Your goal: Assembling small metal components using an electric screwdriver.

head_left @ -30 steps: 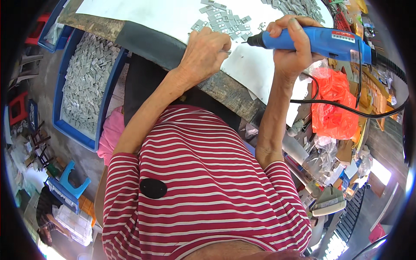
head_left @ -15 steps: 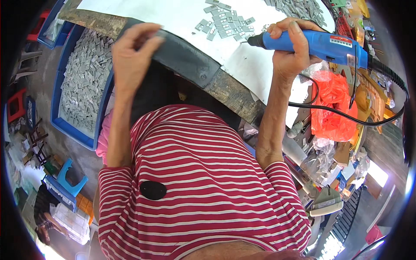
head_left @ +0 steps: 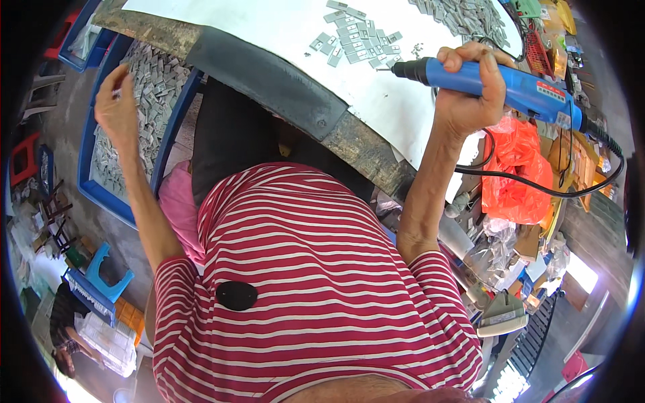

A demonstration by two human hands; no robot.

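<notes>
My right hand [head_left: 470, 91] is wrapped round a blue electric screwdriver [head_left: 514, 91] with a black nose. Its thin bit points left over the white sheet [head_left: 295, 30] on the table, close to a group of small flat grey pieces [head_left: 359, 37]. Out to the left, my left hand [head_left: 117, 114] hangs above a blue bin [head_left: 164, 144] heaped with similar grey pieces [head_left: 158, 80]. Its fingers are loosely bent and apart, with nothing plainly held in them.
A larger pile of grey pieces [head_left: 463, 17] lies at the table's far right. Dark padding [head_left: 269, 80] covers part of the near edge. A black cord [head_left: 524, 176] loops past a red plastic bag [head_left: 514, 181] on the right. Another person [head_left: 64, 336] is at the lower left.
My left hand has swung left from the table edge to over the blue bin. My right hand has shifted slightly right and down, still gripping the screwdriver.
</notes>
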